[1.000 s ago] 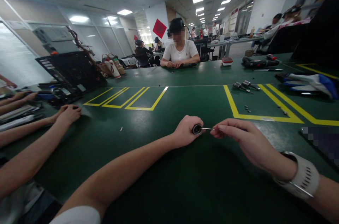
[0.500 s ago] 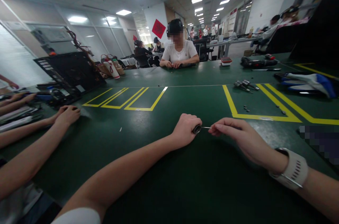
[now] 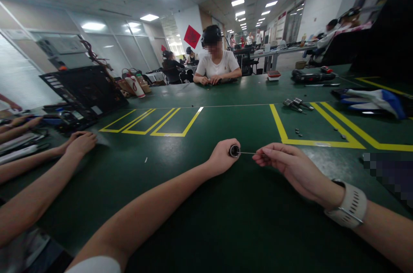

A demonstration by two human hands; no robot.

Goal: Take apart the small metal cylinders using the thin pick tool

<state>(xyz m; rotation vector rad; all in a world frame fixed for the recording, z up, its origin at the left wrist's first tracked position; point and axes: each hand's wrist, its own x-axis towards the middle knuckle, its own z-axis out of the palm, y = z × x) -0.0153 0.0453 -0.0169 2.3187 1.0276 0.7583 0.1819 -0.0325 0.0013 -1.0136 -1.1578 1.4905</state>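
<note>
My left hand is closed around a small dark cylindrical part with a round metal rim. Its hollow end faces toward me and to the right. Between the fingertips of my right hand is pinched a thin metal rod, whose far tip reaches the rim of the cylindrical part. Whether the tip goes inside I cannot tell. My fingers hide the rod's other end and most of the part's body.
Metal parts with thin shafts and several tiny pieces lie inside the right yellow tape outline. Beyond are a blue-and-white glove, a dark power tool and a red box. A co-worker's hands rest at left.
My left hand has turned the cylindrical part so its open end shows more toward me. More of the thin rod is visible between my two hands.
</note>
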